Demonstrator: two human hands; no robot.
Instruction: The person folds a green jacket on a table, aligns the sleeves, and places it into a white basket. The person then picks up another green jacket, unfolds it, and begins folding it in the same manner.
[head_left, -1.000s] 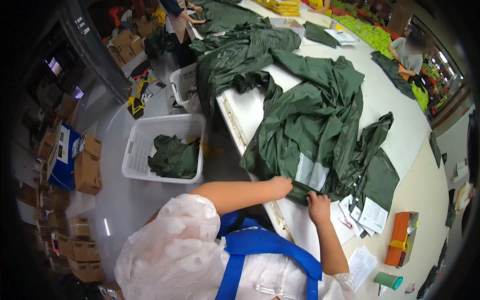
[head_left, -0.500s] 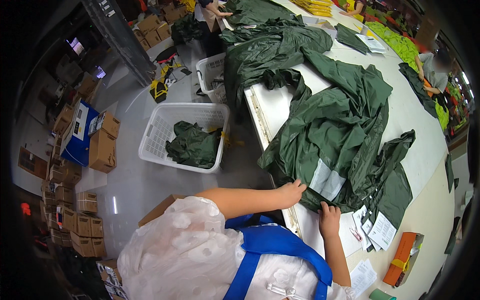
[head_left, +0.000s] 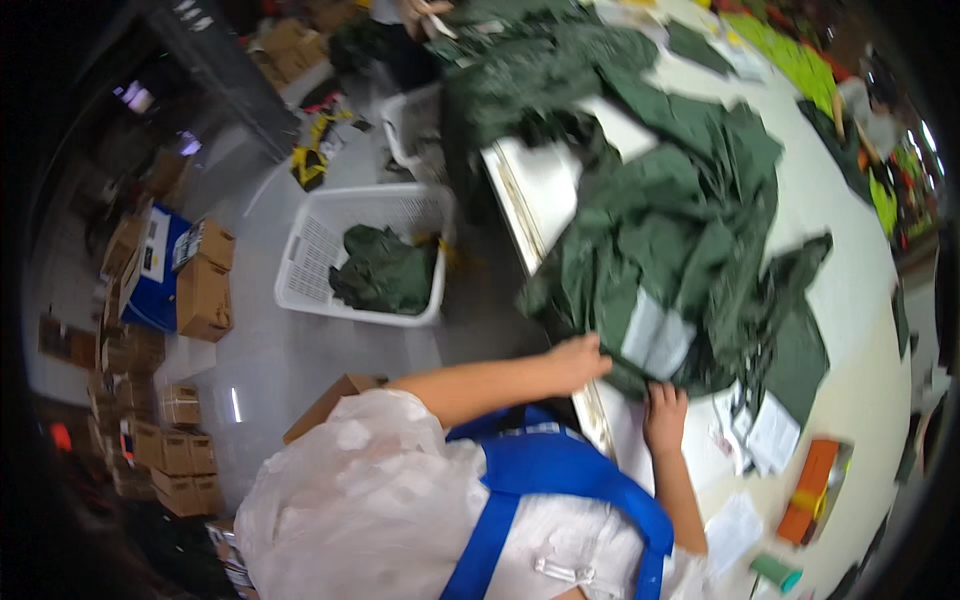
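Note:
A large dark green garment [head_left: 700,215] of thin, shiny cloth lies crumpled over the near edge of the white table. A whitish, creased panel [head_left: 657,335] shows on it close to my hands. At the garment's near edge my left hand [head_left: 578,364] pinches the hem, fingers closed. Just to its right, my right hand [head_left: 665,415] has its fingers curled over the same edge, closed on the cloth. Blur hides the exact finger contact. Beside the right hand lie white printed paper slips [head_left: 770,435].
On the table are an orange open box [head_left: 810,490], a green spool [head_left: 775,572] and a paper sheet [head_left: 733,530]. More green cloth [head_left: 560,75] is piled farther along. A white basket [head_left: 300,270] holding green cloth stands on the floor. Other people work at the table's far sides.
The whole view has shifted slightly and blurred, so most things sit a little higher in it. Both hands stay on the garment's near edge, which looks hardly changed.

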